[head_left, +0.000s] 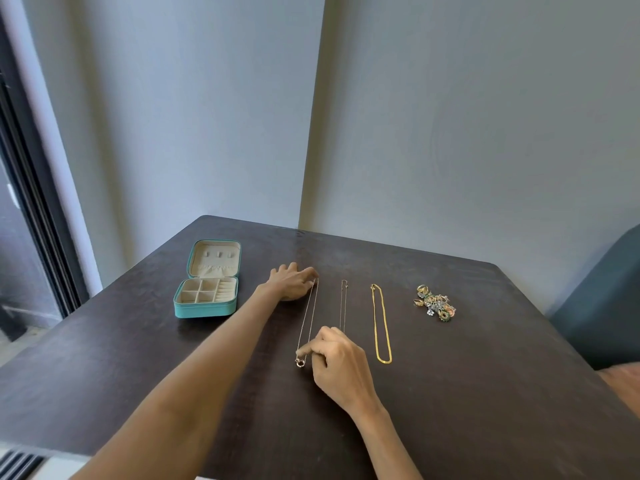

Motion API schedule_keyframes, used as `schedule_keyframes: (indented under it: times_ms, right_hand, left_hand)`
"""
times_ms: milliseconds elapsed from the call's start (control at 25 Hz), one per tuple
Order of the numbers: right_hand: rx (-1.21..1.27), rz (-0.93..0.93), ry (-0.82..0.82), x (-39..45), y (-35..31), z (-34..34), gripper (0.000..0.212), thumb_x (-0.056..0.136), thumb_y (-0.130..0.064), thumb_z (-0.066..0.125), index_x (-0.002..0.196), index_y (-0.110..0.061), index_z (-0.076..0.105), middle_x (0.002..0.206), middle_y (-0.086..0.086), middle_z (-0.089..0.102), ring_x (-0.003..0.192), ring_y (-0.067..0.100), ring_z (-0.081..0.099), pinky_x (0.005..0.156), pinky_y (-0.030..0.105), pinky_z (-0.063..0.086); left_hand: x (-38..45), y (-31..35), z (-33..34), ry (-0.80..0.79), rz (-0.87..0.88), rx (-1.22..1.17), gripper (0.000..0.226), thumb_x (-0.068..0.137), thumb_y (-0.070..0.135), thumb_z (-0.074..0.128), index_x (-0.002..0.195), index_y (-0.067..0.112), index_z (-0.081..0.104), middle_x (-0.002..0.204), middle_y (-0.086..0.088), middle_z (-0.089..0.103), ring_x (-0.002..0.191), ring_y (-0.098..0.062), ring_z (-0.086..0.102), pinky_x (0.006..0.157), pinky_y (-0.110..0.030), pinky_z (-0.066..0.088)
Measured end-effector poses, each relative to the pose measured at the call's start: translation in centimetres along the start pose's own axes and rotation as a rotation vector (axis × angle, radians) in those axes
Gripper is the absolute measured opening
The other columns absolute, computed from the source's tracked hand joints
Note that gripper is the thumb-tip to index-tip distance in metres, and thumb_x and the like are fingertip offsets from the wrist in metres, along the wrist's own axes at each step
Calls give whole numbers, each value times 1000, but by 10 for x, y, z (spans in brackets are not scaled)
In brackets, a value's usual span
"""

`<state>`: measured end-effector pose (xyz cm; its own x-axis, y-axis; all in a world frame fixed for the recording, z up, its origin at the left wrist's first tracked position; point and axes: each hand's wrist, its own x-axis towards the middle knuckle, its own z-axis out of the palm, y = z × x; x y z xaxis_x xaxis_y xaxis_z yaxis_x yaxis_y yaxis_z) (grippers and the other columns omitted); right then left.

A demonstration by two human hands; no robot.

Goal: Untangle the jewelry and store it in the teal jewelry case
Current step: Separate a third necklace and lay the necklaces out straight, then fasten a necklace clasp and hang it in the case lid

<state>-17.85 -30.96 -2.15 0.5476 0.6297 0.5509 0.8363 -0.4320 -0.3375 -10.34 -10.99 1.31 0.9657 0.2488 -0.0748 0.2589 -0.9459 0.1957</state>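
Observation:
The teal jewelry case [204,310] lies open at the left of the dark table [485,375], its beige compartments showing. A thin silver necklace [309,318] with a round pendant is stretched along the table. My left hand [294,281] pinches its far end by the clasp. My right hand [337,358] pinches its near end just above the pendant. A second thin chain [343,303] lies straight to the right, its near end hidden behind my right hand. A gold chain [382,323] lies further right.
A heap of small colourful earrings and rings [434,303] sits at the right of the table. A grey wall stands behind the table, a dark window frame [34,209] at the left and a teal chair [602,299] at the right edge.

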Motion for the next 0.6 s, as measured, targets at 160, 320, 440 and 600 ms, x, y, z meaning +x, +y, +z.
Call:
schedule_keyframes:
  times_ms: [160,320,440,600]
  right_hand:
    - [145,194,111,1,6,-4,37,83,-1,49,84,-28,74,69,-14,48,62,0,45,52,9,31]
    - [303,347,200,5,14,-5,35,86,1,52,85,-27,74,73,-11,51,57,5,47,52,12,31]
    - [370,506,333,6,30,-12,36,85,5,52,91,-25,72,77,-9,51,61,6,50,60,20,37]
    - [280,713,275,24,93,-42,30,87,-4,49,100,-20,70,99,-3,61,88,16,59,72,26,41]
  left_hand:
    - [-1,-3,1,-13,-17,-80,39,98,40,31,137,33,31,136,-17,42,126,-38,39,106,-48,26]
    - [-4,4,-2,21,-50,-250,36,98,38,32,133,30,32,132,-15,47,120,-34,47,103,-46,32]
    - [-9,27,-5,169,-55,-305,38,97,34,37,134,29,35,133,-11,45,122,-31,47,104,-48,29]
    - [15,92,-7,277,160,-68,42,94,25,42,135,24,40,138,-6,46,128,-25,43,107,-47,21]
